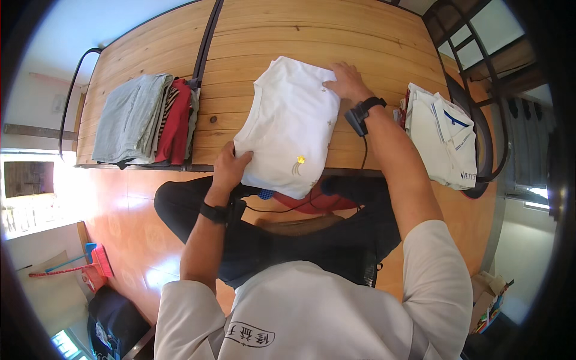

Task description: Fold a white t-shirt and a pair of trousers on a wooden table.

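Observation:
A white garment with small gold stars [292, 121] lies folded on a slatted wooden surface, its near end reaching over the front edge. At its left corner my left hand [231, 166] grips the fabric, thumb on top and fingers out of sight beneath. My right hand [345, 82] rests on the garment's far right corner with its fingers apart; whether it pinches any cloth is hard to tell. Dark devices are strapped to both wrists, and a cable hangs from the right one.
Folded clothes in grey, striped and red [132, 119] are stacked at the left. Folded white shirts [443, 135] lie at the right edge beside a black metal ladder [479, 54]. The surface's wooden slats [315, 27] stretch beyond the garment. A red broom [102, 260] stands at lower left.

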`<action>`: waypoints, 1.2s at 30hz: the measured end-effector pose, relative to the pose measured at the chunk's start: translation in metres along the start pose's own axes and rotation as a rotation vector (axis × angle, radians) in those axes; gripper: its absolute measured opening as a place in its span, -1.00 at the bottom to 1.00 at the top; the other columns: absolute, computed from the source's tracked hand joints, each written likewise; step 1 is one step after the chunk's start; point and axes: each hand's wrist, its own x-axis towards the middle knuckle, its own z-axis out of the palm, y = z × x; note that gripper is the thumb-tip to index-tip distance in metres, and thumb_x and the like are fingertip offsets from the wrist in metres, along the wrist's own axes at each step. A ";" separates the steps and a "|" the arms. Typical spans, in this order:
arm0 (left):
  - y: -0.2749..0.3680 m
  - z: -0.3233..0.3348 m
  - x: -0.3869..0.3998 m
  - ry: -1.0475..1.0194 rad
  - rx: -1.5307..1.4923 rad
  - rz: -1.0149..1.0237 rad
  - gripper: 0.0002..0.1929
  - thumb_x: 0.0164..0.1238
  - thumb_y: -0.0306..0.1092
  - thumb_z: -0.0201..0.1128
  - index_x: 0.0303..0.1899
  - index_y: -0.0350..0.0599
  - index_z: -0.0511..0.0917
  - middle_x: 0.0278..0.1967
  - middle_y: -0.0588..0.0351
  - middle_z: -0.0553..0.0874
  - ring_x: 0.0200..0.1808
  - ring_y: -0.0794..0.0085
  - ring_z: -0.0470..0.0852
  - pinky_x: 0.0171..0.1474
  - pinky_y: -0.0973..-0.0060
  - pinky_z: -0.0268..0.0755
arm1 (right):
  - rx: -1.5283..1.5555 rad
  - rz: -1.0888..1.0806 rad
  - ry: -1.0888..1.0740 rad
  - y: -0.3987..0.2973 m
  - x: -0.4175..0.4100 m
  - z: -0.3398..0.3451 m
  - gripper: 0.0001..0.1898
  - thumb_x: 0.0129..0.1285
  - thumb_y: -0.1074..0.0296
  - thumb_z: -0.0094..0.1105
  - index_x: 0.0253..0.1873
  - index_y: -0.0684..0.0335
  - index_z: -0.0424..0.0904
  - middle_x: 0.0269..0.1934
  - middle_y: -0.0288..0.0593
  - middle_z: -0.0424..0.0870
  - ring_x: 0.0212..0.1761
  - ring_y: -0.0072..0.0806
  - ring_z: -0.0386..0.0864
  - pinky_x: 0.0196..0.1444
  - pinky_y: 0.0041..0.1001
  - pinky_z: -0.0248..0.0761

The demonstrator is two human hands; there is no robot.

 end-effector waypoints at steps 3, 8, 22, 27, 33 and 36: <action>-0.014 -0.006 0.025 -0.085 -0.483 0.004 -0.61 0.15 -0.25 0.44 -0.07 -0.34 0.63 -0.26 -0.21 0.75 -0.22 0.07 0.74 -0.06 0.24 0.54 | 0.118 -0.038 -0.122 0.005 -0.004 -0.011 -0.53 0.11 0.18 0.35 0.08 0.34 0.60 0.01 0.18 0.67 0.11 0.11 0.57 0.18 -0.10 0.44; 0.028 -0.041 0.082 -0.056 0.047 0.262 -0.69 0.17 -0.34 0.41 -0.08 -0.24 0.62 -0.27 -0.17 0.74 -0.21 0.00 0.72 -0.09 0.20 0.54 | 0.206 0.121 -0.180 0.017 -0.060 -0.040 -0.64 0.05 0.30 0.27 -0.06 0.38 0.62 -0.11 0.25 0.67 -0.03 0.10 0.62 0.02 -0.09 0.48; 0.027 -0.003 0.105 0.250 0.050 0.150 -0.63 0.14 -0.24 0.48 -0.12 -0.28 0.60 -0.19 -0.13 0.76 -0.10 0.06 0.72 -0.02 0.20 0.53 | 0.108 0.439 0.058 0.027 -0.152 -0.038 -0.63 0.22 0.09 0.17 -0.12 0.33 0.59 -0.06 0.19 0.66 0.03 0.16 0.61 0.05 0.00 0.46; 0.018 -0.005 0.074 0.188 -0.043 -0.061 -0.55 0.13 -0.18 0.52 -0.08 -0.32 0.60 -0.19 -0.16 0.77 -0.14 0.06 0.76 -0.04 0.20 0.55 | 0.180 0.462 0.122 0.033 -0.148 -0.026 -0.64 0.22 0.07 0.19 -0.14 0.30 0.61 -0.15 0.19 0.71 -0.05 0.17 0.65 0.02 -0.01 0.48; -0.003 0.003 0.069 0.116 -0.108 -0.113 -0.45 0.12 -0.11 0.56 -0.03 -0.39 0.59 -0.18 -0.15 0.79 -0.14 0.17 0.78 -0.06 0.29 0.58 | 0.140 0.494 0.103 0.043 -0.150 -0.017 -0.65 0.24 0.11 0.31 -0.13 0.33 0.65 -0.21 0.06 0.76 -0.15 -0.10 0.73 -0.04 -0.25 0.53; -0.008 0.007 0.063 0.070 -0.174 -0.087 -0.46 0.13 -0.12 0.57 -0.04 -0.41 0.60 -0.20 -0.12 0.79 -0.19 0.27 0.77 -0.10 0.36 0.58 | 0.050 0.478 0.023 0.047 -0.154 -0.012 -0.61 0.27 0.06 0.28 -0.10 0.35 0.67 -0.20 0.07 0.76 -0.13 -0.09 0.72 -0.02 -0.24 0.53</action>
